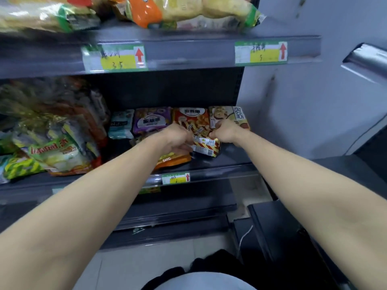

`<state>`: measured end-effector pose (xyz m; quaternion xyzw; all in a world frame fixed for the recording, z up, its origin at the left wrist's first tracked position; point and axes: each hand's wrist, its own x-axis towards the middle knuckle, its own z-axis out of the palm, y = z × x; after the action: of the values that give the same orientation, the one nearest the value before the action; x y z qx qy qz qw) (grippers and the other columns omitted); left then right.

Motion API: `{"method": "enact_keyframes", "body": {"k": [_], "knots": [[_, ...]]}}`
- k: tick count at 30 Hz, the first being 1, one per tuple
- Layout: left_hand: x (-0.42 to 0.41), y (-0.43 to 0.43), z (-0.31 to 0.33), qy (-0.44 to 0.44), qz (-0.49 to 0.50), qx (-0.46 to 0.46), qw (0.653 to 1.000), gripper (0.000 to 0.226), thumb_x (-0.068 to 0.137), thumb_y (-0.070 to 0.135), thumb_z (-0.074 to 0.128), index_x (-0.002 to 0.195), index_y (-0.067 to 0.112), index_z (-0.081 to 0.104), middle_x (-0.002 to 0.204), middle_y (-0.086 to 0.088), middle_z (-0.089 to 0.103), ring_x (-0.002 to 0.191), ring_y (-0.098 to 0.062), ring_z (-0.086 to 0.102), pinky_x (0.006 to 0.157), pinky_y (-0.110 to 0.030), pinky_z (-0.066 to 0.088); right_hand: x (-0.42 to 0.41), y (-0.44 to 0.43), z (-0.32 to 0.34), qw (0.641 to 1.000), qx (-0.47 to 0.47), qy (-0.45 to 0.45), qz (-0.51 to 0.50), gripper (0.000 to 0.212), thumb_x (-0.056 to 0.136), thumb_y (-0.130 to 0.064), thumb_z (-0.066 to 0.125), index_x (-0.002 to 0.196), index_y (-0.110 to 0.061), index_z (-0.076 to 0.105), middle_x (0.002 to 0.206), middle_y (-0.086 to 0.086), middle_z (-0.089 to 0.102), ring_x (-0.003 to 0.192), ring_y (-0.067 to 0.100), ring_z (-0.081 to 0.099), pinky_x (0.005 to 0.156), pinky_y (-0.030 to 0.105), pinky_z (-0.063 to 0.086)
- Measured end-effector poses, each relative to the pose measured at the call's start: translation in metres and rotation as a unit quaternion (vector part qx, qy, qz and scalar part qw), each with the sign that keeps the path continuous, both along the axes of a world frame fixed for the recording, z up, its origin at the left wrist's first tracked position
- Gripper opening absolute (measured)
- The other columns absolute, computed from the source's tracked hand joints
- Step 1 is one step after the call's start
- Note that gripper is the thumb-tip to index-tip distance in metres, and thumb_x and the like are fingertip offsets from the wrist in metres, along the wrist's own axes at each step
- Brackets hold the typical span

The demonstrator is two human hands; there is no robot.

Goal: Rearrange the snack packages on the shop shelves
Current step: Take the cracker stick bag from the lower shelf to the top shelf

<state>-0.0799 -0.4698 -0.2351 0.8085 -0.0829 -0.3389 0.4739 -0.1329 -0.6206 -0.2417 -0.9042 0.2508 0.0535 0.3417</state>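
Both my arms reach into the middle shelf (209, 160). My left hand (178, 136) and my right hand (225, 132) grip the two sides of a red-and-yellow striped snack packet (206, 146) lying near the shelf front. Under my left hand lies an orange packet (173, 160). Behind them a row of packets stands against the back: a teal one (121, 124), a purple one (151, 120), a red-orange one (191, 118) and a cream one (230, 116).
A heap of large snack bags (52, 130) fills the left of the middle shelf. More big bags (188, 11) lie on the top shelf above price tags (117, 57). A dark counter (345, 170) stands to the right, with lower shelves below.
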Motion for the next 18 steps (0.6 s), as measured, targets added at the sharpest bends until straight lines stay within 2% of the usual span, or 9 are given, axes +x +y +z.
{"method": "enact_keyframes", "body": {"k": [2, 6, 10, 12, 14, 15, 17, 18], "knots": [[0.008, -0.009, -0.009, 0.005, 0.013, 0.011, 1.000, 0.010, 0.090, 0.004, 0.055, 0.099, 0.005, 0.059, 0.098, -0.013, 0.066, 0.087, -0.023, 0.067, 0.073, -0.032, 0.057, 0.011, -0.011, -0.009, 1.000, 0.011, 0.012, 0.006, 0.035, 0.091, -0.013, 0.057, 0.122, 0.004, 0.056, 0.125, 0.018, 0.060, 0.113, 0.030, 0.057, 0.098, 0.039, 0.047], [0.016, -0.023, -0.020, 0.026, 0.034, 0.021, 0.999, 0.006, 0.091, 0.006, 0.055, 0.087, 0.010, 0.056, 0.085, -0.008, 0.064, 0.074, -0.018, 0.065, 0.057, -0.026, 0.055, 0.030, -0.024, -0.019, 0.999, 0.009, 0.038, 0.022, 0.037, 0.093, -0.016, 0.054, 0.126, 0.002, 0.052, 0.128, 0.017, 0.057, 0.116, 0.029, 0.055, 0.095, 0.033, 0.047], [0.019, -0.032, -0.025, 0.046, 0.048, 0.027, 0.997, 0.003, 0.091, 0.006, 0.056, 0.091, 0.008, 0.057, 0.086, -0.009, 0.062, 0.073, -0.017, 0.063, 0.047, -0.022, 0.052, 0.042, -0.031, -0.024, 0.996, 0.042, 0.064, 0.054, 0.033, 0.092, -0.012, 0.053, 0.122, 0.002, 0.057, 0.126, 0.020, 0.058, 0.118, 0.033, 0.055, 0.086, 0.030, 0.044], [0.020, -0.033, -0.027, 0.050, 0.052, 0.027, 0.997, 0.003, 0.090, 0.006, 0.057, 0.093, 0.006, 0.059, 0.097, -0.011, 0.064, 0.078, -0.018, 0.064, 0.050, -0.021, 0.051, 0.044, -0.033, -0.025, 0.996, 0.048, 0.063, 0.051, 0.032, 0.091, -0.008, 0.052, 0.120, 0.004, 0.058, 0.124, 0.022, 0.059, 0.116, 0.034, 0.056, 0.084, 0.031, 0.046], [0.021, -0.034, -0.030, 0.051, 0.064, 0.028, 0.996, 0.016, 0.092, 0.010, 0.056, 0.106, 0.004, 0.058, 0.112, -0.013, 0.063, 0.090, -0.022, 0.065, 0.056, -0.023, 0.052, 0.047, -0.033, -0.028, 0.996, 0.047, 0.066, 0.048, 0.032, 0.090, -0.004, 0.053, 0.120, 0.006, 0.057, 0.123, 0.023, 0.060, 0.113, 0.034, 0.058, 0.090, 0.034, 0.048], [0.022, -0.035, -0.032, 0.051, 0.070, 0.029, 0.996, 0.022, 0.092, 0.012, 0.056, 0.113, 0.003, 0.055, 0.117, -0.014, 0.062, 0.096, -0.024, 0.065, 0.061, -0.025, 0.054, 0.048, -0.031, -0.030, 0.994, 0.051, 0.077, 0.050, 0.031, 0.090, -0.003, 0.054, 0.118, 0.008, 0.057, 0.119, 0.023, 0.062, 0.106, 0.032, 0.062, 0.089, 0.034, 0.051], [0.021, -0.036, -0.035, 0.050, 0.080, 0.026, 0.995, 0.030, 0.093, 0.016, 0.056, 0.120, 0.003, 0.052, 0.123, -0.016, 0.061, 0.103, -0.028, 0.064, 0.073, -0.030, 0.055, 0.046, -0.023, -0.036, 0.992, 0.072, 0.095, 0.041, 0.030, 0.094, -0.008, 0.052, 0.119, 0.008, 0.056, 0.110, 0.020, 0.065, 0.085, 0.023, 0.065, 0.073, 0.029, 0.055], [0.020, -0.036, -0.037, 0.051, 0.082, 0.025, 0.995, 0.034, 0.093, 0.018, 0.057, 0.123, 0.003, 0.051, 0.125, -0.017, 0.059, 0.105, -0.029, 0.063, 0.078, -0.032, 0.055, 0.046, -0.020, -0.041, 0.993, 0.070, 0.091, 0.032, 0.034, 0.095, -0.014, 0.053, 0.121, 0.007, 0.055, 0.109, 0.018, 0.064, 0.086, 0.022, 0.064, 0.074, 0.029, 0.054]]}}
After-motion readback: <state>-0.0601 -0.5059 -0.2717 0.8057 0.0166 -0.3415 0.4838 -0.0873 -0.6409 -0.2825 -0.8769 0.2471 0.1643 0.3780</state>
